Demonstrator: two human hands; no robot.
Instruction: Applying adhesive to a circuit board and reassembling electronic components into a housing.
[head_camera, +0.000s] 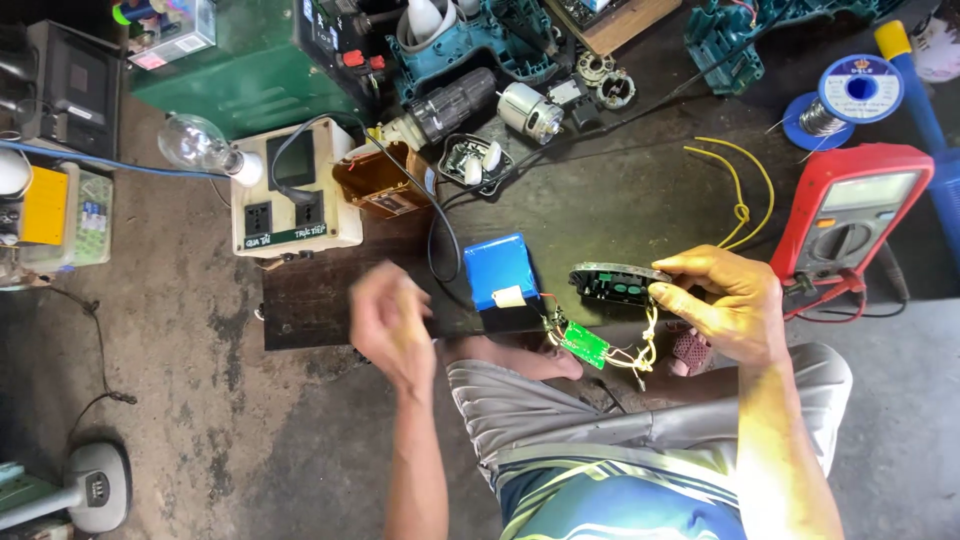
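Observation:
My right hand (728, 300) holds a black oval battery-pack cap (615, 281) by its right end, just above my knee. Yellow wires (645, 345) hang from the cap down to a small green circuit board (584, 344). A blue battery pack (500, 270) with a white label lies on a dark board left of the cap, joined to the circuit board by thin wires. My left hand (392, 322) is blurred, hovering over the dark board's front edge left of the battery pack; whether it grips anything cannot be made out.
A red multimeter (850, 212) with leads lies to the right. Loose yellow wire (738, 190), a solder spool (850, 95), a drill motor (528, 110), teal tool housings (470, 45), a socket box (295, 195) with a bulb (195, 145), and a green case (235, 70) crowd the floor.

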